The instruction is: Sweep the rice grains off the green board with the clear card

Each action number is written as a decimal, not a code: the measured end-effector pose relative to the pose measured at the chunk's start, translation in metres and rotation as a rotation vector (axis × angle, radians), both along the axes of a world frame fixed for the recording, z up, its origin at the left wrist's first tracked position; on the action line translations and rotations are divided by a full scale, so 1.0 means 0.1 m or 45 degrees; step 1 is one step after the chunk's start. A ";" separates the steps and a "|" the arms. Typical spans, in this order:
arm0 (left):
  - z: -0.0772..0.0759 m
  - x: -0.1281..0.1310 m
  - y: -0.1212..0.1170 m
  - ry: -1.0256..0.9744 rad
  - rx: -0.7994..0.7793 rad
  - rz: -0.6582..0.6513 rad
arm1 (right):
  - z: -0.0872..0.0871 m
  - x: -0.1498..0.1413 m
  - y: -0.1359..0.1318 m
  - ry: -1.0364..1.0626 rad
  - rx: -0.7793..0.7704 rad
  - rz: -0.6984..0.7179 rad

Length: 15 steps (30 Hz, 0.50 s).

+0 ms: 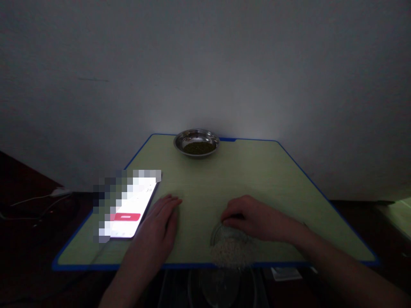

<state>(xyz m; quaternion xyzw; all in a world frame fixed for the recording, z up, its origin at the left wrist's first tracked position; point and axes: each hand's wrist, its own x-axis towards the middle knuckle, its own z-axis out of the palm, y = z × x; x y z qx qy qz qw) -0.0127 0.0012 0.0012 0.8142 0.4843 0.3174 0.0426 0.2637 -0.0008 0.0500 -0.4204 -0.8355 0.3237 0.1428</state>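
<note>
My right hand (240, 216) has its fingers closed in a pinch at the far rim of a clear round dish (215, 234). Pale, rice-like grains (233, 252) are heaped at the near side of that dish, by the table's front edge. Whether the fingers grip the rim or something small is too dark to tell. My left hand (162, 222) lies flat on the table with its fingers stretched out, holding nothing. Just left of it lies a large phone or tablet (135, 214) with a lit screen, partly blurred out.
A shallow metal bowl (180, 147) holding small dark green bits (199, 148) stands at the back of the pale green, blue-edged table (257, 171). A grey wall (205, 64) rises behind. Below the front edge sits a dim round vessel (221, 288). Cables (35, 196) run at left.
</note>
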 end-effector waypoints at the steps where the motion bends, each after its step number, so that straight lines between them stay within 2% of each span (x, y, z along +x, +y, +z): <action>1: 0.00 0.00 0.00 -0.002 -0.005 -0.003 | 0.00 0.00 0.00 0.002 -0.001 -0.004; 15: 0.02 0.01 0.00 -0.014 -0.010 -0.006 | 0.01 -0.04 -0.03 0.005 -0.019 0.002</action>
